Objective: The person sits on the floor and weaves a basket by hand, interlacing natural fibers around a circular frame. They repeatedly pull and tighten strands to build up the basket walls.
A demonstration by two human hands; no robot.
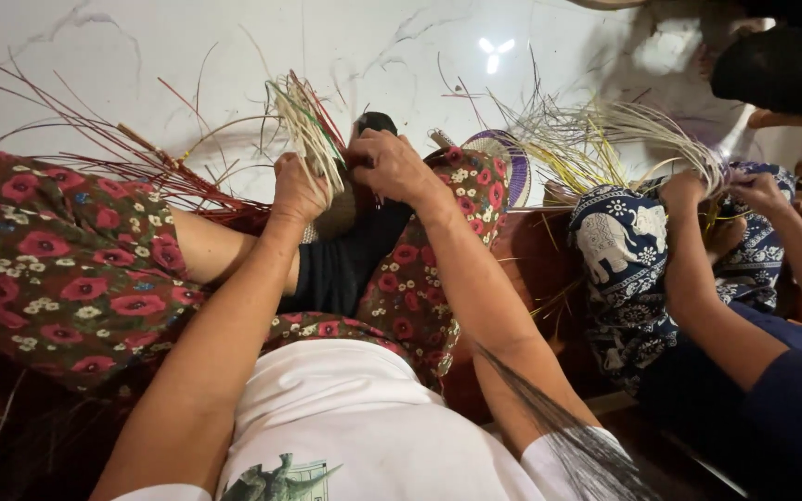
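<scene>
Nearest the camera lie a white shirt (355, 427) and flowered trousers (58, 269) over the person's raised knees. Beyond them the left hand (297, 190) is clenched around a bundle of pale and green cane strips (308, 130), its grip pinching them just above the knees so the free ends fan upward. The right hand (392, 167) is curled over the small woven piece (341, 209) beside the bundle, touching it; whether its grip actually clamps a strand is hidden by the knuckles. The step in hand looks like weaving the strips into that piece, and the next move would seem to call for the right fingers to pick out one strand while the left keeps the rest tight. Farther off, red-brown canes (113, 139) sprawl on the white marble floor (141, 56) toward its left edge. At the right, another person's hands (689, 190) work a pale fan of strips (605, 130).
</scene>
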